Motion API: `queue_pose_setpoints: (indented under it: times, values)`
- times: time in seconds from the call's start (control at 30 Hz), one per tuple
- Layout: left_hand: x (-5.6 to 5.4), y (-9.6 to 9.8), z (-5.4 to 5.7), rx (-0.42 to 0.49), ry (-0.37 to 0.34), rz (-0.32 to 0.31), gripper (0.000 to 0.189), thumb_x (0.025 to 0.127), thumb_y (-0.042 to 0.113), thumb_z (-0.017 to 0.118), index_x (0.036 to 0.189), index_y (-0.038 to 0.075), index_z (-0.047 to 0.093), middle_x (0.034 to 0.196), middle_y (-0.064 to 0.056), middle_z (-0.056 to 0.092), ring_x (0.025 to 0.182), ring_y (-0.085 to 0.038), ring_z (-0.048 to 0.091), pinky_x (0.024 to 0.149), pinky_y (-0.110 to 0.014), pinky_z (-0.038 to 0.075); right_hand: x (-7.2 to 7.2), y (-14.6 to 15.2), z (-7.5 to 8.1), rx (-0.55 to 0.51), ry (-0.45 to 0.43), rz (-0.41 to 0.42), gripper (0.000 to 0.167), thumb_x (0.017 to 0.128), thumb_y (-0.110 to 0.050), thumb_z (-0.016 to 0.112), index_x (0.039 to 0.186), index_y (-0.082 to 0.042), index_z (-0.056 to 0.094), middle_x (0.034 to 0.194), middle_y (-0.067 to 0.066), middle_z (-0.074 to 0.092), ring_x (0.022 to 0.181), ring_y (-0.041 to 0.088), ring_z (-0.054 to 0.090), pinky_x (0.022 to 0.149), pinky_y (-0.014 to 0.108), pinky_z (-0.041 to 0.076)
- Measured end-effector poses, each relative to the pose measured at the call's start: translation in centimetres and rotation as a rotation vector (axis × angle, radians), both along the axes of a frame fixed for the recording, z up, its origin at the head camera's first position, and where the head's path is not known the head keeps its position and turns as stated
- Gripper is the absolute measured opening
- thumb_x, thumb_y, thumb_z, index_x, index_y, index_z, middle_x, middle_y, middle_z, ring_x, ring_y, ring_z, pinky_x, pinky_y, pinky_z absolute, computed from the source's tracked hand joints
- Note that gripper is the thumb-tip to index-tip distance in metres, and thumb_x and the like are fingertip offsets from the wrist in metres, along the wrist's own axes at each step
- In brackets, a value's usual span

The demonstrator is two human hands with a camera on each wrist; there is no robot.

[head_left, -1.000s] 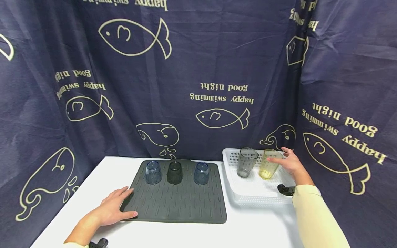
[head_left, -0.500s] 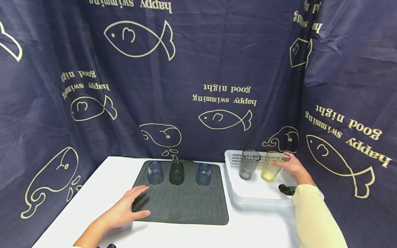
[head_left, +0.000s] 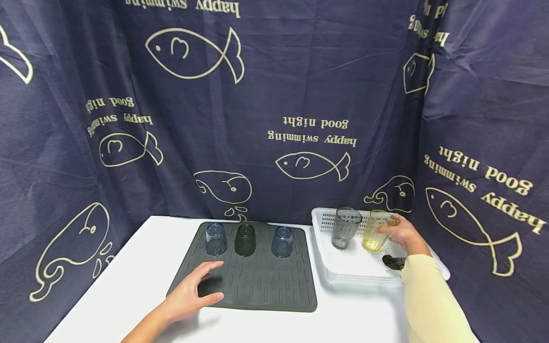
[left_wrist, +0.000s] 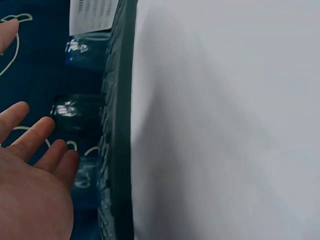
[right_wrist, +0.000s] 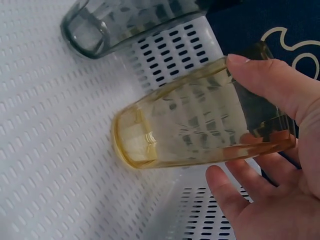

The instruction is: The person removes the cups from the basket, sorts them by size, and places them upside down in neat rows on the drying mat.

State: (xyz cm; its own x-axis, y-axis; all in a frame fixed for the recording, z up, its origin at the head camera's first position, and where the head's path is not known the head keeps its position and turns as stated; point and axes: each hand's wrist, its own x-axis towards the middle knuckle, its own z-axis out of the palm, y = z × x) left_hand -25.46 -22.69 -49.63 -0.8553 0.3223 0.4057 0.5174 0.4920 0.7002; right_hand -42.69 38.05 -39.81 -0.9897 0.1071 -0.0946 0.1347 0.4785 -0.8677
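One yellow glass [right_wrist: 185, 120] in right hand [head_left: 402, 233]; left hand [head_left: 190, 292] over mat [head_left: 266, 283].

A navy fabric curtain [head_left: 257, 105] carries a cream fish-and-lettering print; slots pattern a white plastic basket [head_left: 360, 280], ridges a dark grey rectangular mat [head_left: 266, 283]. A translucent yellow tumbler [right_wrist: 175, 122] offsets a smoky-grey tumbler [head_left: 343, 232], two blue cups [head_left: 281, 243] and a blackish cup [head_left: 245, 242].

We see one transparent yellow glass [head_left: 372, 239], patterned along its side and narrowing to a deeper-yellow base, mouth up, in the lower right of the head view.
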Motion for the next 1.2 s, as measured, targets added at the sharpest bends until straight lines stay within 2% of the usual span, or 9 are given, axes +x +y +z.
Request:
queue_pose_setpoints:
  times: [0.1, 0.33, 0.47, 0.6, 0.83, 1.03, 1.2]
  values:
    - [0.0, 0.4, -0.2, 0.013, -0.013, -0.005, 0.063, 0.09, 0.024, 0.08, 0.146, 0.023, 0.052, 0.145, -0.003, 0.057, 0.136, -0.003, 0.05, 0.109, -0.033, 0.05, 0.0, -0.1, -0.2, -0.016, 0.012, -0.005, 0.103, 0.09, -0.013, 0.077, 0.159, 0.009, 0.004, 0.161, 0.037, 0.02, 0.146, 0.05, 0.033, 0.118, 0.061, 0.036]
    - [0.0, 0.8, -0.1, 0.03, -0.03, -0.027, 0.058, 0.093, 0.024, 0.077, 0.146, 0.022, 0.052, 0.143, -0.011, 0.057, 0.134, -0.02, 0.055, 0.108, -0.036, 0.051, 0.2, 0.1, -0.5, -0.003, 0.048, -0.017, 0.097, 0.088, -0.012, 0.079, 0.155, 0.014, 0.012, 0.155, 0.037, 0.027, 0.142, 0.05, 0.038, 0.116, 0.062, 0.039]
    - [-0.2, 1.1, -0.2, 0.03, -0.045, -0.03, 0.057, 0.094, 0.026, 0.076, 0.145, 0.024, 0.052, 0.143, -0.01, 0.057, 0.133, -0.014, 0.054, 0.109, -0.035, 0.051, 0.4, 0.2, -0.3, -0.006, 0.043, -0.014, 0.1, 0.089, -0.014, 0.08, 0.156, 0.012, 0.011, 0.156, 0.035, 0.027, 0.142, 0.048, 0.038, 0.115, 0.059, 0.042]
    - [-0.3, 1.3, -0.4, 0.038, -0.025, -0.023, 0.056, 0.093, 0.024, 0.077, 0.144, 0.023, 0.053, 0.141, -0.005, 0.058, 0.132, -0.008, 0.054, 0.108, -0.034, 0.051, 0.6, 0.4, 0.2, 0.013, 0.06, 0.013, 0.102, 0.09, -0.018, 0.08, 0.157, 0.012, 0.009, 0.159, 0.036, 0.025, 0.144, 0.048, 0.036, 0.113, 0.056, 0.045]
    - [-0.6, 1.8, -0.2, 0.026, -0.014, -0.023, 0.057, 0.093, 0.026, 0.078, 0.144, 0.025, 0.053, 0.141, -0.002, 0.058, 0.132, -0.018, 0.055, 0.108, -0.035, 0.051, 1.4, -0.4, 1.8, 0.038, 0.121, 0.012, 0.104, 0.089, -0.021, 0.081, 0.158, 0.011, 0.01, 0.159, 0.036, 0.028, 0.145, 0.049, 0.037, 0.11, 0.054, 0.049]
    - [-1.0, 1.8, 0.1, 0.019, -0.004, -0.046, 0.058, 0.093, 0.027, 0.078, 0.145, 0.024, 0.052, 0.142, -0.004, 0.057, 0.132, -0.027, 0.056, 0.108, -0.043, 0.051, 2.7, -1.4, 2.9, 0.071, 0.167, 0.033, 0.103, 0.089, -0.029, 0.082, 0.159, 0.008, 0.016, 0.159, 0.032, 0.035, 0.141, 0.046, 0.044, 0.098, 0.04, 0.059]
    - [-1.1, 1.6, 0.5, 0.024, -0.002, -0.043, 0.058, 0.093, 0.029, 0.077, 0.145, 0.024, 0.052, 0.143, 0.0, 0.056, 0.132, -0.03, 0.055, 0.108, -0.045, 0.051, 3.8, -1.8, 3.4, 0.121, 0.207, 0.049, 0.103, 0.088, -0.034, 0.083, 0.158, 0.007, 0.02, 0.157, 0.032, 0.037, 0.133, 0.044, 0.052, 0.085, 0.026, 0.06]
